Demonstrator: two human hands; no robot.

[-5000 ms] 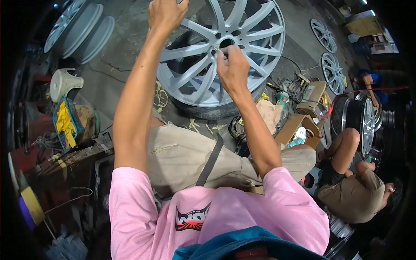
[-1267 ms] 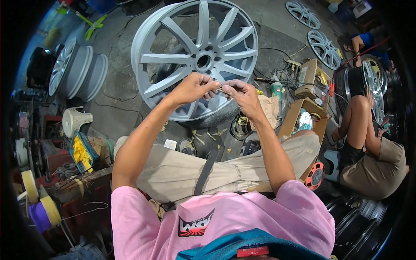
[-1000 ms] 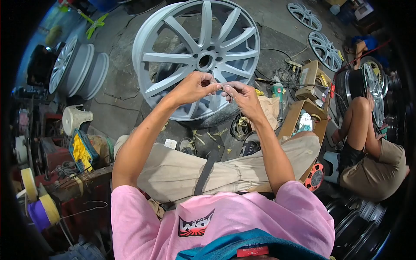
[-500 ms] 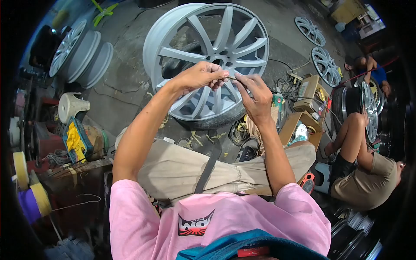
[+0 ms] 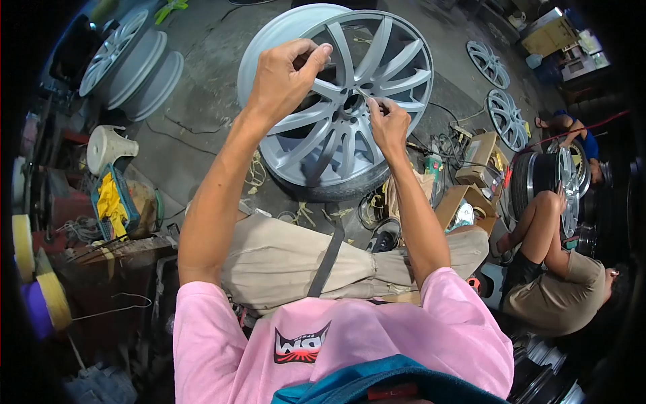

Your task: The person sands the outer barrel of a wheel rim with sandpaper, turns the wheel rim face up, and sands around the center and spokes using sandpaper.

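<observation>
A grey multi-spoke wheel rim (image 5: 377, 60) rests tilted on a black tire (image 5: 336, 190) in front of me. My left hand (image 5: 286, 75) is raised over the rim's left spokes with its fingers curled, thumb near the index finger; what it holds, if anything, is too small to make out. My right hand (image 5: 389, 124) is closed in a pinch just right of the hub hole, on a small thin piece that points toward the hub. That piece is too small to name. My legs in beige trousers (image 5: 296, 259) are below the rim.
Cardboard boxes (image 5: 479, 158) and a green power tool (image 5: 432, 163) lie right of the rim. Farther right, a co-worker (image 5: 558, 296) crouches by other wheels. At left are a white stool (image 5: 109, 149), a basket with yellow cloth (image 5: 111, 203), and stacked rims (image 5: 138, 67).
My hands have parted from close together. The left one has risen up and left, and the right one has moved to beside the hub. The view has shifted slightly.
</observation>
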